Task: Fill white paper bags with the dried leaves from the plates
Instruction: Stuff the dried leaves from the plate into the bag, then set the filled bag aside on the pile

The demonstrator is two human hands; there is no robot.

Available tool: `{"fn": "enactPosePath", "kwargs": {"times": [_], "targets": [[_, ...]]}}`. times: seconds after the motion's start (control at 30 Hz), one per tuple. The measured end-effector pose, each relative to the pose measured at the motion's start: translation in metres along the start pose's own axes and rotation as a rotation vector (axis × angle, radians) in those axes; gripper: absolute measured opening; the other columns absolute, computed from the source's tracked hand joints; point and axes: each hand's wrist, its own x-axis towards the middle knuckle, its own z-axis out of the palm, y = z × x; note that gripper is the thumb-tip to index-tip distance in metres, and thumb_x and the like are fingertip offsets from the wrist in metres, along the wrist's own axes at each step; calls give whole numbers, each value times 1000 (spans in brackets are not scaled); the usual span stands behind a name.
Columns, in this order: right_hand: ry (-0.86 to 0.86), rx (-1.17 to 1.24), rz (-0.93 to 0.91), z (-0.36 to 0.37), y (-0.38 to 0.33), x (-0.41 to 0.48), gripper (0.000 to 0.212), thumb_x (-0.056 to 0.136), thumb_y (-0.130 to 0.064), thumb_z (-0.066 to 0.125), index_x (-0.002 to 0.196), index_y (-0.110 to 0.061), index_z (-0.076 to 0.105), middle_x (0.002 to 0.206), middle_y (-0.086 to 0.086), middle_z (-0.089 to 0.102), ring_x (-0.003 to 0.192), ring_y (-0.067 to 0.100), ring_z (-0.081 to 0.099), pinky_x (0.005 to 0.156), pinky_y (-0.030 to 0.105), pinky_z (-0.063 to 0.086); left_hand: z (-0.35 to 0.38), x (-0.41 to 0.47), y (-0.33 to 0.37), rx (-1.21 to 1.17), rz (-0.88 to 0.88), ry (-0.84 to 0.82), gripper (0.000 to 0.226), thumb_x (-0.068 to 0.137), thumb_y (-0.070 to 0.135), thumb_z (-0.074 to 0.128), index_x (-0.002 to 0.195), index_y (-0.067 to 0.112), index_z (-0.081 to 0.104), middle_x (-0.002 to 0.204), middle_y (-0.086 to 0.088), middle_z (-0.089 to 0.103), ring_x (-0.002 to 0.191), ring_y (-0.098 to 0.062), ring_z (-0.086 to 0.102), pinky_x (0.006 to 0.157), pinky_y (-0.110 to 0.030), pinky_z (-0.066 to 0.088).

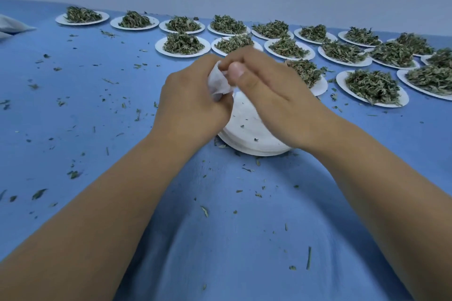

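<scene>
Just above the stack of empty plates (254, 139), the left hand (193, 102) curls its fingers (208, 61) round a small white paper bag (218, 83). The right hand (264, 88) pinches the bag's upper edge between thumb and fingertips. Beyond the stack, rows of plates of dried leaves (183, 44) sit on the blue worktop (220, 227), with leaf crumbs (39, 193) scattered around the stack.

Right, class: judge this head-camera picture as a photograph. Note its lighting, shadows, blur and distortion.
Head view: soft, even, bluish light, no glare; head view: faint shadows under the forearms on the blue cloth; head view: left hand, right hand and white paper bag slightly smeared; head view: wide lens slants the cloth's far edge.
</scene>
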Motion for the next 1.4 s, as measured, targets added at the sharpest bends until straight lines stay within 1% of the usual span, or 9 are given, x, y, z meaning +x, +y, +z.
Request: {"fn": "enactPosePath", "kwargs": {"times": [0.1, 0.17, 0.27, 0.33, 0.57, 0.8, 0.9, 1.0, 1.4], "targets": [[156, 247, 93, -2, 7, 13, 18, 96, -28, 51, 109, -21, 60, 108, -13, 74, 112, 13, 66, 97, 50, 49, -10, 9, -1, -109, -115, 49, 17, 78, 32, 65, 94, 37, 62, 82, 18, 65, 80, 2, 58, 59, -17, 46], [-20, 321, 206, 4, 11, 26, 35, 81, -23, 58, 116, -29, 56, 120, -16, 69, 118, 2, 61, 102, 44, 50, -21, 21, -1, -227, -234, 107, 12, 75, 35, 67, 84, 40, 62, 76, 23, 64, 71, 7, 59, 58, -12, 43], [-374, 318, 282, 33, 7, 46, 82, 75, -25, 79, 144, -36, 35, 138, -13, 58, 118, 1, 62, 100, 34, 53, -41, 41, -8, -576, -379, 214, 24, 69, 31, 75, 92, 29, 72, 83, 11, 74, 81, -8, 72, 74, -38, 60], [-340, 333, 257, 58, -1, 67, 94, 77, -28, 85, 150, -35, 27, 134, -9, 62, 108, 4, 69, 94, 34, 57, -57, 55, -19, -676, -407, 283, 35, 66, 26, 78, 99, 14, 74, 90, -4, 76, 86, -23, 74, 81, -52, 60], [-176, 355, 202, 148, -42, 165, 60, 76, -44, 82, 120, -33, 43, 102, -11, 76, 89, 7, 73, 86, 44, 60, -144, 104, -99, -891, -433, 352, 44, 76, 33, 79, 109, 5, 70, 103, -10, 75, 95, -22, 73, 92, -48, 58], [-85, 491, 185, 258, -76, 276, 37, 74, -40, 78, 99, -36, 51, 101, -8, 73, 82, 6, 71, 68, 28, 57, -229, 108, -221, -1023, -539, 491, 57, 96, 61, 51, 134, 20, 56, 132, -1, 64, 115, -17, 67, 103, -40, 51], [-79, 489, 150, 316, -89, 328, 31, 76, -36, 77, 97, -35, 54, 98, -10, 69, 74, 1, 66, 57, 21, 51, -239, 99, -265, -1073, -704, 748, 39, 100, 50, 50, 115, 16, 62, 127, -7, 65, 112, -22, 67, 97, -38, 54], [-56, 461, 119, 373, -107, 377, 32, 74, -37, 76, 100, -29, 58, 97, -12, 68, 82, 2, 66, 72, 27, 54, -248, 99, -291, -1259, -742, 893, 39, 99, 45, 54, 115, 10, 63, 121, -11, 68, 107, -25, 69, 96, -40, 56], [-245, -74, 84, 487, -97, 484, 42, 85, -32, 62, 123, -16, 57, 115, 3, 62, 115, 29, 58, 80, 30, 39, -243, 108, -293, -1393, -766, 797, 30, 100, 33, 53, 109, 8, 66, 119, -11, 69, 108, -22, 69, 98, -37, 55]]}}
